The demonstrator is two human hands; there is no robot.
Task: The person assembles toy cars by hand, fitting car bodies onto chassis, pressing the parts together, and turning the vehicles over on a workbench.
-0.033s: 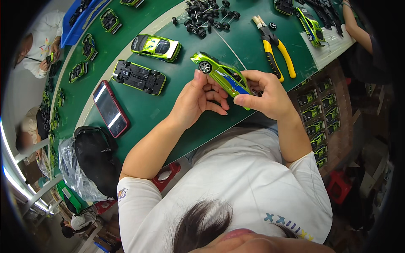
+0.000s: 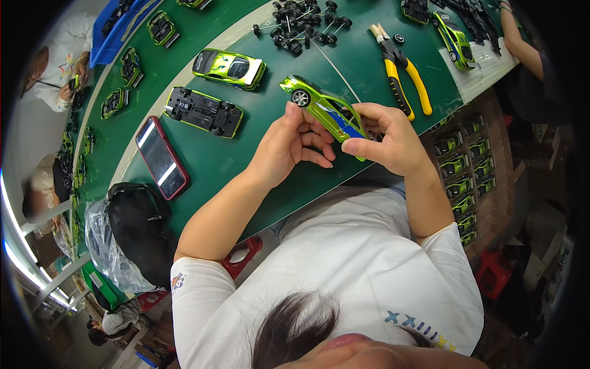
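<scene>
A shiny green toy car (image 2: 332, 113) with a blue side marking is held on a slant between my two hands, its side and a silver wheel showing. My right hand (image 2: 388, 136) grips one end, thumb on the near side and fingers over the far side. At the other end, my left hand (image 2: 287, 144) has its thumb tip by the wheel, with fingers curled beneath the body. To the left lie two more cars: a green toy car (image 2: 230, 69) on its wheels and an upturned toy car (image 2: 203, 112) with its black underside showing.
Wheel-and-axle sets (image 2: 295, 27) lie in a heap beyond my hands. Yellow-handled pliers (image 2: 401, 74) and a loose wheel (image 2: 399, 38) are at right. Leftward are a red-cased phone (image 2: 161, 157) and a black bag (image 2: 138, 227). Co-workers sit around; one's arm (image 2: 519, 40) reaches in at far right.
</scene>
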